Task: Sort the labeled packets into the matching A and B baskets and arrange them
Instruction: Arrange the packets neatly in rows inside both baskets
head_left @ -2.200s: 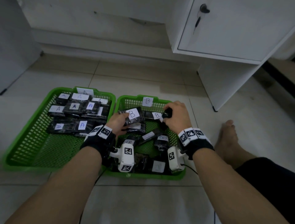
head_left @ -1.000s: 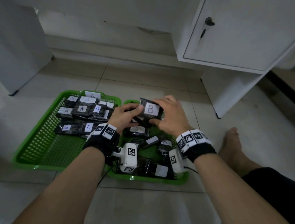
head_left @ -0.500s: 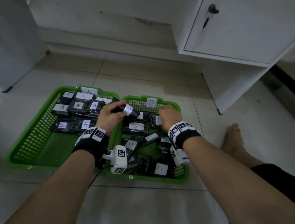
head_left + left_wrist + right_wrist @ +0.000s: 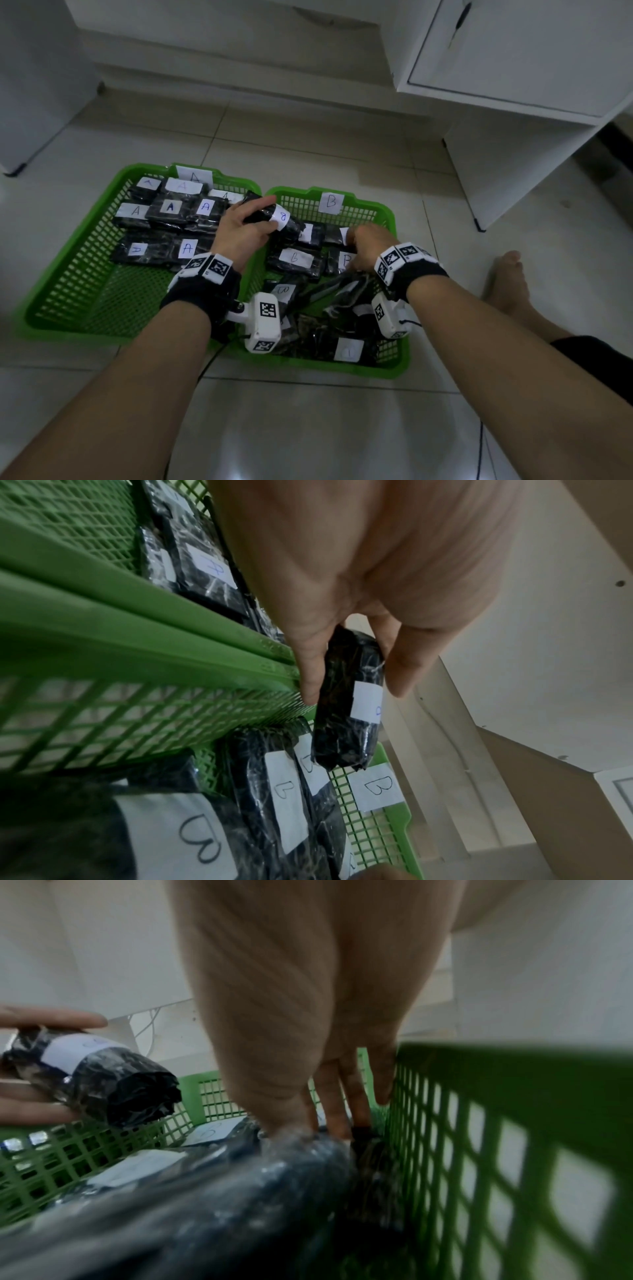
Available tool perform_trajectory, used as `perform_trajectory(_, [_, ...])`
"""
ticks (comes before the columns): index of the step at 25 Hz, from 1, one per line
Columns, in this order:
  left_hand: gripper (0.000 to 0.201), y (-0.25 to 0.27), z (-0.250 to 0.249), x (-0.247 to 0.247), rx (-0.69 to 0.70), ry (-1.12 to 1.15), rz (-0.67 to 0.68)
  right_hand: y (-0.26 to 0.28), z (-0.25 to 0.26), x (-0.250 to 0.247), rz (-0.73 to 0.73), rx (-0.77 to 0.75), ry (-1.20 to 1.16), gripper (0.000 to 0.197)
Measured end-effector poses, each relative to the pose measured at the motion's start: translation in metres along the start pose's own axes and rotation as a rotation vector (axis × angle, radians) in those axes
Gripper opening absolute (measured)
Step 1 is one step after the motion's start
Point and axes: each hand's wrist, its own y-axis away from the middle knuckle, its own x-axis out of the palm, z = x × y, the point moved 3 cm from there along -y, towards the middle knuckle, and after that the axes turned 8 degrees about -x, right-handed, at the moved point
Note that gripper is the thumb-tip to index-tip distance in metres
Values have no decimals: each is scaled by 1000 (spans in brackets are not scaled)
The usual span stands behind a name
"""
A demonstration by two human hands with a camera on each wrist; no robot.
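Observation:
Two green baskets sit side by side on the tiled floor. Basket A [image 4: 137, 169] on the left holds several black packets labeled A [image 4: 171, 207]. Basket B [image 4: 400, 342] on the right holds several black packets labeled B [image 4: 294, 260]. My left hand [image 4: 270, 212] pinches one black B packet [image 4: 293, 228] between thumb and fingers, above the shared basket walls at B's far left corner; the left wrist view shows this packet [image 4: 342, 737] hanging over the packets lying there. My right hand [image 4: 363, 243] reaches into B's far right part. Its straight fingers [image 4: 334, 1104] touch packets beside the wall.
Paper tags mark the far walls: A [image 4: 193, 176] and B [image 4: 330, 202]. A white cabinet [image 4: 513, 68] stands at the back right, its side panel [image 4: 496, 164] near basket B. A bare foot [image 4: 507, 284] lies right of it. A white unit [image 4: 34, 85] stands far left.
One second ago both hands held the B packet up over basket B. Now the left hand alone holds it, lower and to the left, and the right hand has dropped onto packets at the far right.

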Motion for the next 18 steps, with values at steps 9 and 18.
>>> perform_trajectory(9, [45,1,0,2,19,-50,-26,4,5,-2,-17,-16,24,42])
perform_trajectory(18, [45,5,-5,3,-14,-2,-33,1,28,-13,-4,-76,84,32])
